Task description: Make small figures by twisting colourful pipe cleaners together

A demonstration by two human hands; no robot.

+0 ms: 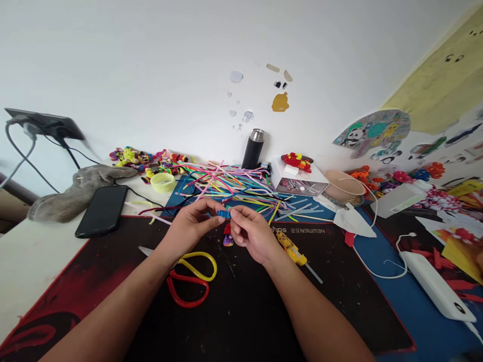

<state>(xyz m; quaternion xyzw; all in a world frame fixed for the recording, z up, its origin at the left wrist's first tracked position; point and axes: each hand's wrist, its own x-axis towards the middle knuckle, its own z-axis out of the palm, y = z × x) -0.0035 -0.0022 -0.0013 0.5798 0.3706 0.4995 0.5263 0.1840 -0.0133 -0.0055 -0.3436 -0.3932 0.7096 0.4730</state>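
A small blue piece (223, 214), apparently bent pipe cleaner, is held up between my two hands above the black mat. My left hand (198, 221) pinches its left side between thumb and forefinger. The thumb and fingers of my right hand (251, 229) are closed on its right end, hiding part of it. Just below lies a small red and purple figure (228, 237), partly covered by my right hand. Scissors (192, 281) with one yellow and one red handle rest beside my left forearm, which covers part of them. A yellow glue gun (291, 248) lies right of my right hand.
Behind my hands spreads a heap of coloured pipe cleaners (226, 181). A black flask (252, 150) and a white drawer box (302, 181) stand near the wall. Left are a phone (101, 211) and a tape roll (163, 183); right, a white power bank (437, 286) with cables.
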